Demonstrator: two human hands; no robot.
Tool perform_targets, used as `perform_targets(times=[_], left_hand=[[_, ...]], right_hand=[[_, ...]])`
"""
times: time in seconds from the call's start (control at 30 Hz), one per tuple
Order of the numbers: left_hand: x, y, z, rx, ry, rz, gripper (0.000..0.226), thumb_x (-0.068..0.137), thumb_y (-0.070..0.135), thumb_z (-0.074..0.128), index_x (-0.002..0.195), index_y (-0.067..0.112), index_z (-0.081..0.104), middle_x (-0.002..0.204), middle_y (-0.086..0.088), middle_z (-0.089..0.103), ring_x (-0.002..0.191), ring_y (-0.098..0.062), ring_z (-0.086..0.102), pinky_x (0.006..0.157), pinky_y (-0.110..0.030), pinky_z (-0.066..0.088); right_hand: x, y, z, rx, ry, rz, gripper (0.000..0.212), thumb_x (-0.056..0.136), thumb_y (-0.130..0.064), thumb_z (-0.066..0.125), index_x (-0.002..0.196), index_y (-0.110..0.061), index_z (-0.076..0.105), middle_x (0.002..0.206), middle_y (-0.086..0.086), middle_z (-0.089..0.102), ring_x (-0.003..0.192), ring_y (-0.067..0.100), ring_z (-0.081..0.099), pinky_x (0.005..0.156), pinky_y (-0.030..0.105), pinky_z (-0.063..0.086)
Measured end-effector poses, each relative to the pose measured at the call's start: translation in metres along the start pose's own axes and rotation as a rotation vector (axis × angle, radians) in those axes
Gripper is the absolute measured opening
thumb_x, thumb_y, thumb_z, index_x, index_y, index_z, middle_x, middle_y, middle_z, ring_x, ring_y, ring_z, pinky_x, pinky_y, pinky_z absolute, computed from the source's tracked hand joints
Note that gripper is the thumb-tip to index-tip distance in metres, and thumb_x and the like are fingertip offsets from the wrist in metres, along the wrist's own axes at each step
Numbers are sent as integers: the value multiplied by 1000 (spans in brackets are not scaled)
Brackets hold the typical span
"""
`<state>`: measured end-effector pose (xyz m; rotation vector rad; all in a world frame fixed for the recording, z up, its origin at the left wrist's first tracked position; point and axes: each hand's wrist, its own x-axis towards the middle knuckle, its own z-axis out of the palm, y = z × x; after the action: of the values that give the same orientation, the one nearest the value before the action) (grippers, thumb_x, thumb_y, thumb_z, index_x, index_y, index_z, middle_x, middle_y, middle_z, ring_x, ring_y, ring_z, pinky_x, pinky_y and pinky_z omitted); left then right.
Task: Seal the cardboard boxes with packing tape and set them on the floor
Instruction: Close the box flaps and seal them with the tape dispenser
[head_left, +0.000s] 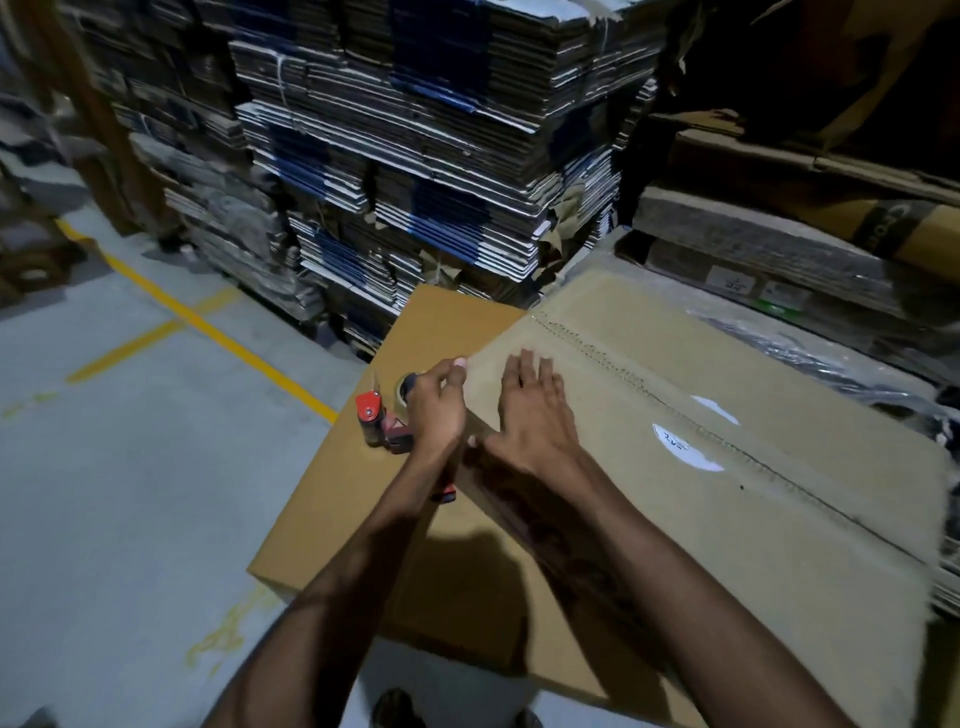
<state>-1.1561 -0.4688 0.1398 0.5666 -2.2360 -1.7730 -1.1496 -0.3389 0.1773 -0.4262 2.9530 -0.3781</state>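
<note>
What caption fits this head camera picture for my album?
Left hand grips a red tape dispenser while right hand presses the cardboard box.

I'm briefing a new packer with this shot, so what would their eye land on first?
First the two hands at centre: the left hand grips a red tape dispenser at the edge of the large brown cardboard box, while the right hand lies flat on its top. Behind looms a tall stack of flattened cardboard sheets, and yellow floor lines cross the left.
</note>
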Motion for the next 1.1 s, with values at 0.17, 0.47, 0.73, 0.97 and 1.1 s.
perform_targets(times=[0.17, 0.47, 0.73, 0.97, 1.1], left_hand=[[-48, -4, -12, 51, 54, 45, 34, 107, 36, 54, 128, 18, 74, 116, -8, 76, 106, -29, 67, 80, -29, 42], [-36, -12, -44, -27, -519, 15, 49, 109, 39, 44, 158, 33, 42, 162, 6, 43, 147, -18, 41, 117, -33, 29], [54, 19, 10, -3, -797, -135, 56, 111, 47, 35, 155, 13, 45, 158, -8, 47, 144, -27, 46, 119, -35, 32], [102, 38, 60, 1, -825, -279, 72, 109, 60, 22, 133, 7, 64, 126, -15, 70, 111, -32, 69, 97, -41, 55], [110, 48, 75, -99, -855, -362, 86, 103, 71, 13, 129, 10, 68, 118, -16, 74, 104, -32, 72, 89, -41, 60]], right_hand=[[-33, 13, -4, 99, 18, -140, 120, 81, -37, 83, 167, -8, 4, 174, 10, -7, 161, 24, -5, 120, 29, -3], [-52, 12, -3, 323, 87, -7, 72, 100, -65, 48, 163, -38, 27, 171, -19, 15, 152, -7, 7, 129, 37, 7], [-52, -2, 0, 195, 124, 24, 66, 104, -66, 36, 164, -42, 21, 170, -20, 14, 149, -9, 5, 125, 33, 9], [-37, 5, 3, 108, 108, 8, 68, 104, -70, 24, 165, -41, 14, 173, -18, 6, 157, 0, 0, 128, 39, 6], [-2, 18, -3, 122, 121, 41, 74, 104, -70, 19, 167, -32, 12, 175, -10, 3, 160, 8, 0, 130, 45, 4]])
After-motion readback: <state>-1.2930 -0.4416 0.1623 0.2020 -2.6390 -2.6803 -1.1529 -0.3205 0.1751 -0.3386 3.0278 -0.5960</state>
